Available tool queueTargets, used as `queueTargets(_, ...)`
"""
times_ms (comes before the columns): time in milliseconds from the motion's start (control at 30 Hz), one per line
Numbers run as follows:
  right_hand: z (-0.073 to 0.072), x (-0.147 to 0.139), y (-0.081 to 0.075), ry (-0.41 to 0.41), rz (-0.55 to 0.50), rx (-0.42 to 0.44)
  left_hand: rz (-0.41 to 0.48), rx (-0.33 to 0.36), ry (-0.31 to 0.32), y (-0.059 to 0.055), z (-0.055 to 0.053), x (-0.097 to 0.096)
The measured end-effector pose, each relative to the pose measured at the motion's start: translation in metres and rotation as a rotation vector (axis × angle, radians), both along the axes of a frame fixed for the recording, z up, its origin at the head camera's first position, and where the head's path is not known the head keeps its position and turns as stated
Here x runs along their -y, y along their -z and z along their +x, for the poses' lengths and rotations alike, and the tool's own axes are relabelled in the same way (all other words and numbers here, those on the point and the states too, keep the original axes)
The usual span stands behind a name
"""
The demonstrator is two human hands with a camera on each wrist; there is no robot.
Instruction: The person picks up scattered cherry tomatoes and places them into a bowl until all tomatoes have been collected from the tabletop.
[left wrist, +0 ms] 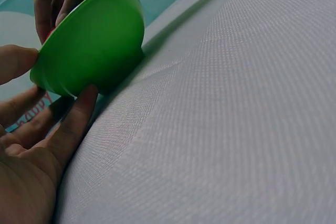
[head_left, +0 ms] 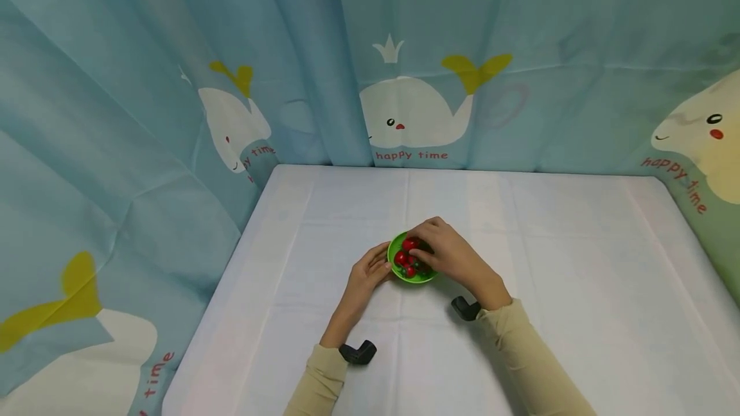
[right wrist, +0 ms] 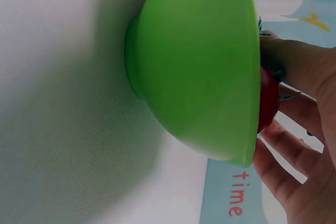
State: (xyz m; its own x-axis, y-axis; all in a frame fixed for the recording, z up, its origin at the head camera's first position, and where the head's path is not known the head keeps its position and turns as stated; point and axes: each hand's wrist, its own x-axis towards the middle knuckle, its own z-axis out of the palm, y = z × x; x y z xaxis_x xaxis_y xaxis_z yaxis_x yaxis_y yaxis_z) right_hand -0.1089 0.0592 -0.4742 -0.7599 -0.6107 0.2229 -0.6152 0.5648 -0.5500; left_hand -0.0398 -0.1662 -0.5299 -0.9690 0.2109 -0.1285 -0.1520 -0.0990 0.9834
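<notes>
A small green bowl (head_left: 414,280) stands on the white-covered table, with several red cherry tomatoes (head_left: 401,258) with green stems inside it. My left hand (head_left: 369,271) holds the bowl from its left side, thumb at the rim and fingers against the outer wall below. From the right, my right hand (head_left: 448,250) reaches over the rim into the bowl. In the right wrist view its thumb and fingers are around a cherry tomato (right wrist: 269,99) that shows above the rim. Part of the bowl's contents is hidden behind the right hand.
A white cloth (head_left: 347,210) with faint creases covers the table. Behind it and along the left side hangs a blue curtain (head_left: 300,50) printed with whales. Each wrist wears a black camera mount, one at the left cuff (head_left: 358,352) and one at the right cuff (head_left: 465,308).
</notes>
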Motion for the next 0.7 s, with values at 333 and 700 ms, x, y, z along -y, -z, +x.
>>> queueTargets(333,0.000,-0.007,0.000,-0.013,0.022,0.026,-0.067,0.011,0.043,-0.003,-0.003,0.007)
queueTargets(700,0.032,-0.069,-0.013,0.046,0.007,-0.115,-0.591,-0.111,0.094,-0.036,0.008,0.039)
